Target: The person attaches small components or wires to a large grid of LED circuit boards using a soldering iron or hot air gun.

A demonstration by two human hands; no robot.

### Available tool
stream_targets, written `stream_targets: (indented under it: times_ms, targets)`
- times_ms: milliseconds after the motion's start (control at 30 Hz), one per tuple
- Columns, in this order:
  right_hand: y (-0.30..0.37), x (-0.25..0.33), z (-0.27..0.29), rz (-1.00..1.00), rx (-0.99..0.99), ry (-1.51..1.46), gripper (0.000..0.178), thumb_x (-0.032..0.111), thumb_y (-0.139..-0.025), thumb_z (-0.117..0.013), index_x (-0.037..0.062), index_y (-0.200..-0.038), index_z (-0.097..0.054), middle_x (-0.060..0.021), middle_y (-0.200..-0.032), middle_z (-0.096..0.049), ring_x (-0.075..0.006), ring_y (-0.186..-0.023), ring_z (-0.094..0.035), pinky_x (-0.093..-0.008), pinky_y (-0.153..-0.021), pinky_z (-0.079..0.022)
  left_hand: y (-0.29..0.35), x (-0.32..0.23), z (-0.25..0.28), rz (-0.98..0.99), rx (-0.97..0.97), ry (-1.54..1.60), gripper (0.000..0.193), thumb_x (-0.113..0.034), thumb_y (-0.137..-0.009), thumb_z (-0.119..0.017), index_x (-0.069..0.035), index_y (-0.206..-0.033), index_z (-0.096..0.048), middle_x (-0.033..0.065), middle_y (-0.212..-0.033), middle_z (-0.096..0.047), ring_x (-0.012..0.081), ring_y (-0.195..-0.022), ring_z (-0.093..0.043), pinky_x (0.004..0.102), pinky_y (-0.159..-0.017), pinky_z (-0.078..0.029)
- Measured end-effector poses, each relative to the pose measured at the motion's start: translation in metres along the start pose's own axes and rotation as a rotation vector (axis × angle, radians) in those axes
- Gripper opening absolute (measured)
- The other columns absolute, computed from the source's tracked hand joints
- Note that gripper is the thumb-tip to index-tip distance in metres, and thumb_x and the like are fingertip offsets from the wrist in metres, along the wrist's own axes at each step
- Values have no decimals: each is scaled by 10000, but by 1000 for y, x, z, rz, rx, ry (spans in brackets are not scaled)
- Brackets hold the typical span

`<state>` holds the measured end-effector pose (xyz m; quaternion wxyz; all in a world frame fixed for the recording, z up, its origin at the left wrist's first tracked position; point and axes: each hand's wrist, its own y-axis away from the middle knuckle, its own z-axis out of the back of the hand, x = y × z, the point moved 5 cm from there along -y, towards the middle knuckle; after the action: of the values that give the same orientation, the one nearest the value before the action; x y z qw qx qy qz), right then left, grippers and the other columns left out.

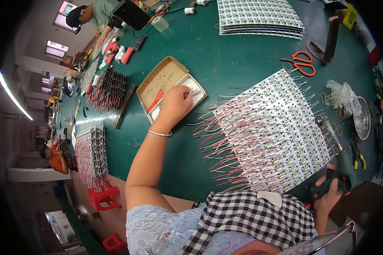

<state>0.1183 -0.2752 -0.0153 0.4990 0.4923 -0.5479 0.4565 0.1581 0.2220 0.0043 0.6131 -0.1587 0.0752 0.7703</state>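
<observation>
Dark handwriting (160,80) — numbers among it — inside the cardboard box (171,63), tiny unreadable print on a yellow packet (350,17)

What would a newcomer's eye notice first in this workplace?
Probably the big sheet of white circuit boards, right of centre on the green table, fringed at left with red and white wires. Next, the left hand reaching into the cardboard box; then orange-handled scissors beyond the sheet.

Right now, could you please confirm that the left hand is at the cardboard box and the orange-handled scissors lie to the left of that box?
Not quite: the orange-handled scissors lie to the right of the cardboard box, as the head view shows; the left hand is at that box.
</observation>
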Motion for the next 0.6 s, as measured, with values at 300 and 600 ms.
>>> stream_targets:
  times_ms: [300,600]
  targets:
    - [-2,0,-4,-34,45,12,401,213,-892,-455,-54,-1184,-394,-171,-1076,-547,-115,-598,-542,-216,-533,-440,-4,22,-1,258,122,320,194,-185,-707,-703,-10,-757,-635,100,-633,-605,178,-566,-561,312,-549,-432]
    - [-2,3,-4,-14,24,10,396,220,-892,-460,-62,-1165,-412,-168,-1069,-549,-114,-595,-542,-214,-532,-443,-4,13,4,210,43,202,190,-190,-702,-701,-16,-762,-651,132,-637,-615,226,-570,-589,327,-558,-442]
